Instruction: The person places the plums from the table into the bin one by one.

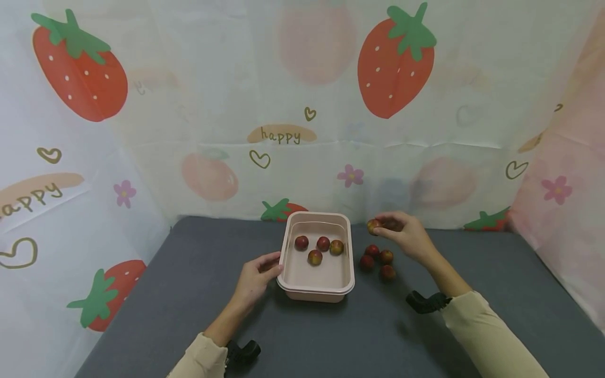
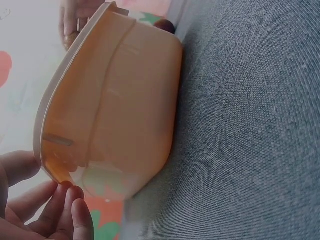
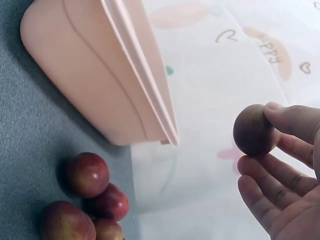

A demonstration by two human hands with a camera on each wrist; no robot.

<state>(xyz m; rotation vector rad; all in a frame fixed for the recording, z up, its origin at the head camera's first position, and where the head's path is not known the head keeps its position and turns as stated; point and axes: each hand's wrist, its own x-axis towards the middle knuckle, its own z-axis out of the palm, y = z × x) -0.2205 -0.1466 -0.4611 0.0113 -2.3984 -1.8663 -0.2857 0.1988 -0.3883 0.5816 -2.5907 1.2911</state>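
A pale pink plastic box (image 1: pixel 302 281) stands on the dark grey table, with several reddish plums (image 1: pixel 315 257) lying inside on its floor. My left hand (image 1: pixel 253 282) pinches the box's left rim; in the left wrist view the thumb and fingers (image 2: pixel 30 200) meet at that edge. Right of the box and raised above the table, my right hand (image 1: pixel 408 237) holds a plum (image 3: pixel 254 130) between thumb and fingers. Below that hand, several more plums (image 1: pixel 387 273) lie grouped on the table beside the box's right wall.
The grey tabletop (image 1: pixel 208 247) extends to both sides of the box. Behind it hangs a white sheet (image 1: pixel 227 105) printed with strawberries, hearts and flowers, continuing along the left and right sides. Black wrist straps (image 1: pixel 427 303) sit near both sleeve cuffs.
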